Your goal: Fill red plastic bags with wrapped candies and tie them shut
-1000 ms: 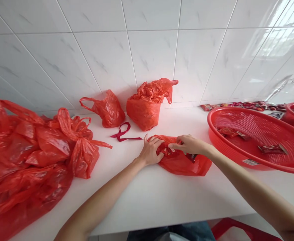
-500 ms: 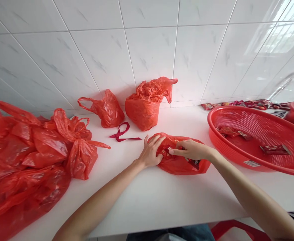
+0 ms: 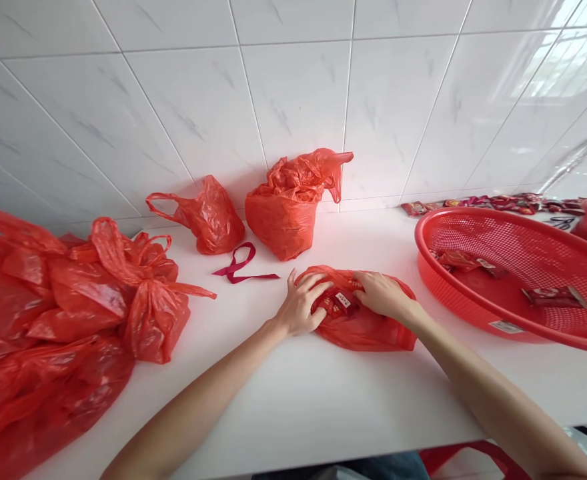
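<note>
A red plastic bag (image 3: 368, 331) lies open on the white tabletop in front of me, with several small red wrapped packets (image 3: 334, 303) inside its mouth. My left hand (image 3: 301, 303) rests on the bag's left edge, fingers spread and thumb apart. Across the far right part of the mouth is my right hand (image 3: 381, 293), its fingers curled on the bag's rim; the fingertips are partly hidden. A dark red ribbon (image 3: 241, 267) lies loose just beyond my left hand.
Filled red bags (image 3: 73, 300) crowd the left side. A small red bag (image 3: 218, 220) and a fuller one (image 3: 283, 220) stand by the tiled wall. At right is a large red mesh basket (image 3: 473, 320) with a few packets; more packets (image 3: 508, 203) lie behind it.
My right hand has moved from inside the bag's mouth to its far right rim, and its fingers have left the packets. My left hand stays on the left edge.
</note>
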Available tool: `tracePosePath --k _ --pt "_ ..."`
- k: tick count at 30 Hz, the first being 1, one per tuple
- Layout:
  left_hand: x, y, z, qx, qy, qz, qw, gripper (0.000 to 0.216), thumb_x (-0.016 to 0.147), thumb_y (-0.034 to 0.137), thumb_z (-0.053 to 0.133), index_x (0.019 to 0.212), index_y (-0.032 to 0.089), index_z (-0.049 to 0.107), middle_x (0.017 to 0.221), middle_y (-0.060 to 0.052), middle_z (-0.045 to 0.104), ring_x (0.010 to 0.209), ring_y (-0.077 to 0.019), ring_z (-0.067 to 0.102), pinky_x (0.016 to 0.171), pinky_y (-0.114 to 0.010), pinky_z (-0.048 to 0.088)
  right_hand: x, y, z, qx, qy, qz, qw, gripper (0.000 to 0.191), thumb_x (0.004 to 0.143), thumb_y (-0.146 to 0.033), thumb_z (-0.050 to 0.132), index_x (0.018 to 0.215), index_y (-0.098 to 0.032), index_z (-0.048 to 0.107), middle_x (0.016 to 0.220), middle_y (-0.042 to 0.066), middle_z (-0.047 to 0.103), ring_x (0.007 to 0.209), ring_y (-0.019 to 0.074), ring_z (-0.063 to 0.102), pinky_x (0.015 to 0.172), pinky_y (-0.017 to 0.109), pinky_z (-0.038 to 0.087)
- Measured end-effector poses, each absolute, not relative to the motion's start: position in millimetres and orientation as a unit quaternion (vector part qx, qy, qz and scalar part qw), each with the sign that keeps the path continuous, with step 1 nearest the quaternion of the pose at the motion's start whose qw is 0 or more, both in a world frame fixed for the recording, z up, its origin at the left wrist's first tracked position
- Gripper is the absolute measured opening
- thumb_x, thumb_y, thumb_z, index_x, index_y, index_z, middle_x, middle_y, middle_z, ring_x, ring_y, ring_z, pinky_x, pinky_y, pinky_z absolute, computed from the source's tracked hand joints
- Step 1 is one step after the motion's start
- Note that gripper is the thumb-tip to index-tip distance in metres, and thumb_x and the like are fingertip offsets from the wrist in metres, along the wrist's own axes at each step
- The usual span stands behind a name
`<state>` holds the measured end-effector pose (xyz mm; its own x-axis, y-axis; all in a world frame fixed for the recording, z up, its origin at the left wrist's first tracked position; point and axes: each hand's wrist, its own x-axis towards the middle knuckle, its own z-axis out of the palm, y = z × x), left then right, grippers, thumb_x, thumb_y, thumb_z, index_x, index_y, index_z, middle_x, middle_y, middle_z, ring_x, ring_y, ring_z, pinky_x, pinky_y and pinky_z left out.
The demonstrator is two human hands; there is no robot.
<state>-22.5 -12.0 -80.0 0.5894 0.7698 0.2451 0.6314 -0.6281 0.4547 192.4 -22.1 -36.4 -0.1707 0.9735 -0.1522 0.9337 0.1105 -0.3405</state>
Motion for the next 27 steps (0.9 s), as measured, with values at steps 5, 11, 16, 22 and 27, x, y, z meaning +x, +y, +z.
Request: tracePosePath --k 5,11,16,22,27 --pt "-21 -12 -80 0.873 0.409 0.208 0.168 0.055 0.075 0.020 0.050 0.129 0.021 0.062 0.142 -0.015 0.057 0.133 -0.0336 0.050 0.119 -0.070 0.003 212 -16 -22 -0.642 -0.732 0.203 0.102 0.011 0.089 -0.027 0.056 0.095 -0.019 0.062 0.090 0.007 0.072 0.080 0.0212 0.067 0.064 0.026 0.043" --pt "-20 -13 -78 0.872 0.409 0.207 0.173 0.051 0.075 0.019 0.051 0.125 0.020 0.062 0.139 -0.015 0.058 0.134 -0.0339 0.049 0.118 -0.072 0.003 223 -20 -13 -0.595 -0.681 0.359 0.231 0.003 0.081 -0.022 0.051 0.079 -0.023 0.053 0.046 -0.007 0.051 0.040 0.0146 0.054 0.047 0.025 0.038" --pt "-20 -14 -78 0.872 0.407 0.210 0.170 0.050 0.076 0.018 0.050 0.124 0.022 0.063 0.138 -0.014 0.059 0.132 -0.0332 0.051 0.117 -0.073 0.003 215 -20 -24 -0.630 -0.717 0.237 0.180 0.012 0.084 -0.017 0.047 0.082 -0.021 0.058 0.060 -0.002 0.062 0.047 0.0146 0.058 0.053 0.026 0.039" --pt "-20 -13 -78 0.875 0.411 0.203 0.158 0.050 0.077 0.019 0.051 0.125 0.021 0.064 0.138 -0.014 0.059 0.131 -0.0342 0.051 0.118 -0.071 0.005 203 -18 -39 -0.629 -0.736 0.201 0.148 0.009 0.074 -0.016 0.067 0.072 -0.020 0.059 0.081 0.006 0.070 0.073 0.0208 0.063 0.059 0.027 0.037" --pt "-20 -13 -80 0.868 0.426 0.200 0.157 0.054 0.077 0.019 0.052 0.130 0.021 0.061 0.142 -0.015 0.056 0.134 -0.0346 0.049 0.118 -0.071 0.004 219 -16 -26 -0.635 -0.707 0.231 0.209 0.015 0.078 -0.029 0.069 0.076 -0.021 0.056 0.070 0.001 0.063 0.063 0.0183 0.062 0.057 0.027 0.042"
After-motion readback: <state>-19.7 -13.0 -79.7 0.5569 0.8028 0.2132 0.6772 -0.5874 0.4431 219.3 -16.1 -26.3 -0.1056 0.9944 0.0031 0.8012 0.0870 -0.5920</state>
